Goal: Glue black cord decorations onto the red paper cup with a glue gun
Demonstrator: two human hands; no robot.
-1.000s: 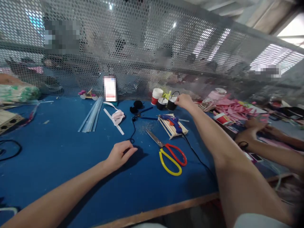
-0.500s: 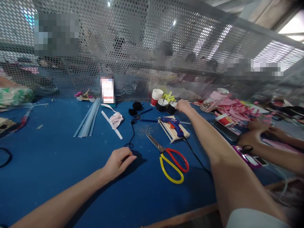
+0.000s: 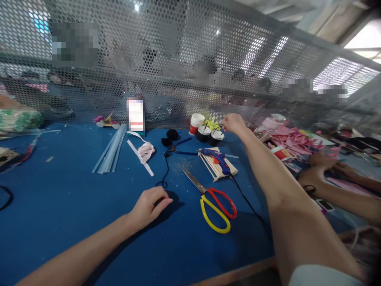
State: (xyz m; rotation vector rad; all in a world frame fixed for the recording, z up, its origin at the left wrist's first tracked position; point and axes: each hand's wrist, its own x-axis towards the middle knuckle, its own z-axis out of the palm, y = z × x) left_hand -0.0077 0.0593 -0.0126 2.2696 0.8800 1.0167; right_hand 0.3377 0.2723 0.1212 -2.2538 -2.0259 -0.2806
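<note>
My right hand (image 3: 234, 124) reaches across to the far side, just right of two small black cups with white tops, the nearer being a black cup (image 3: 214, 139). Its fingers are pinched together; what they hold, if anything, is too small to make out. Loosely curled, my left hand (image 3: 151, 203) rests on the blue table (image 3: 89, 210), thumb beside the fingers, with nothing visible in it. Large scissors (image 3: 205, 191) with one red and one yellow handle lie partly open between my arms. A blue glue gun (image 3: 216, 155) lies on a bundle of wooden sticks (image 3: 210, 166).
Clear glue sticks (image 3: 110, 153), a pale ribbon (image 3: 145, 150), black pompoms (image 3: 172, 135), pliers (image 3: 184, 151) and a red-white cup (image 3: 196, 124) stand or lie about. A phone (image 3: 135, 115) leans against the mesh wall. At right, a person's hands (image 3: 321, 165) work near pink scraps (image 3: 291, 139).
My right hand has lifted away from the right black cup, up and to the right, uncovering that cup. My left hand has barely moved.
</note>
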